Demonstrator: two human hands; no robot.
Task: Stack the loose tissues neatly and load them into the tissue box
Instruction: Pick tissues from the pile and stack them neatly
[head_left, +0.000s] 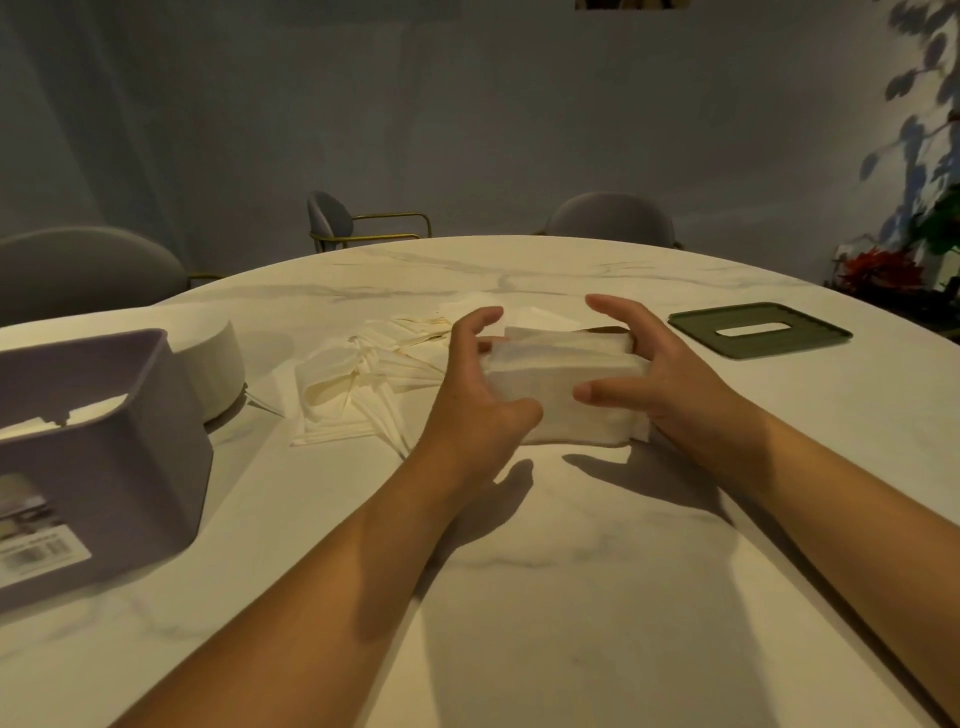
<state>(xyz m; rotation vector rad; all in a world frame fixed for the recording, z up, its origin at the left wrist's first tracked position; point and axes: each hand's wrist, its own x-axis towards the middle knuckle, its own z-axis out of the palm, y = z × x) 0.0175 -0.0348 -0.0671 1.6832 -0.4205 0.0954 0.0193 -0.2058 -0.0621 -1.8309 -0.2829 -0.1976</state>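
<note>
Left hand (475, 387), right hand (672, 387) grip seemingly soft stack (558, 366).

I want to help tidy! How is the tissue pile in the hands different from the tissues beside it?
The neat stack is thick and squared; the loose tissues lie spread out and crumpled. The left hand and right hand grip the neat stack; no hand holds the loose tissues. Both are whitish and on the table.
</note>
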